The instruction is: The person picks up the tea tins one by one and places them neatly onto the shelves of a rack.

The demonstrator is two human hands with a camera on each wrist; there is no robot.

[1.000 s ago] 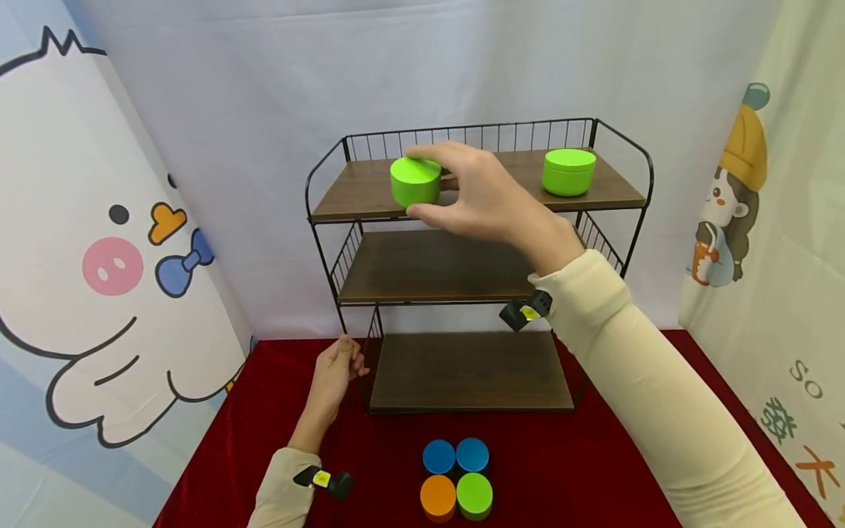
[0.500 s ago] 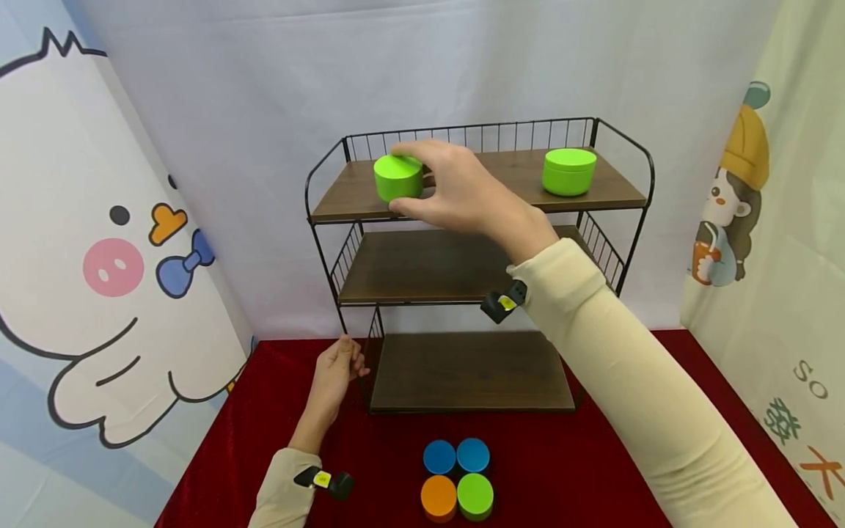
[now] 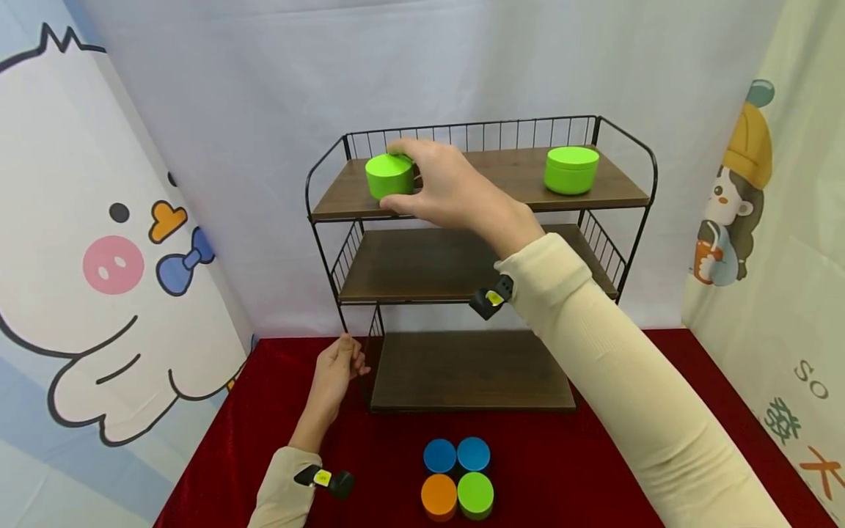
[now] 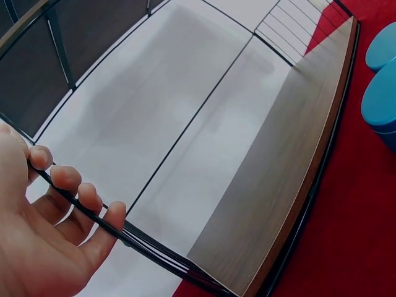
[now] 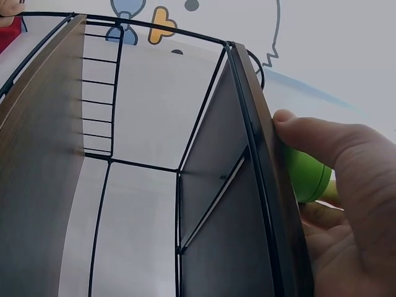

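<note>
My right hand (image 3: 455, 183) grips a round green tin (image 3: 388, 176) from its right side, at the left part of the rack's top shelf (image 3: 488, 169). In the right wrist view the thumb lies against the top shelf's front edge (image 5: 272, 161), and the tin (image 5: 305, 176) shows partly behind the fingers. Low at the rack's left side is my left hand (image 3: 333, 378). The left wrist view shows its fingers curled round the rack's thin black metal post (image 4: 154, 250). A second green tin (image 3: 571, 171) stands on the top shelf's right part.
On the red cloth (image 3: 541, 469) before the rack stand two blue tins (image 3: 439, 456), an orange tin (image 3: 439, 497) and another green tin (image 3: 475, 496), close together. The middle shelf (image 3: 429, 264) and bottom shelf (image 3: 472, 370) lie below. Black wire rails (image 3: 508, 134) edge the top.
My right hand has carried the green tin leftward along the top shelf, ending slightly lower against the shelf's left part. The left hand has stayed on the post.
</note>
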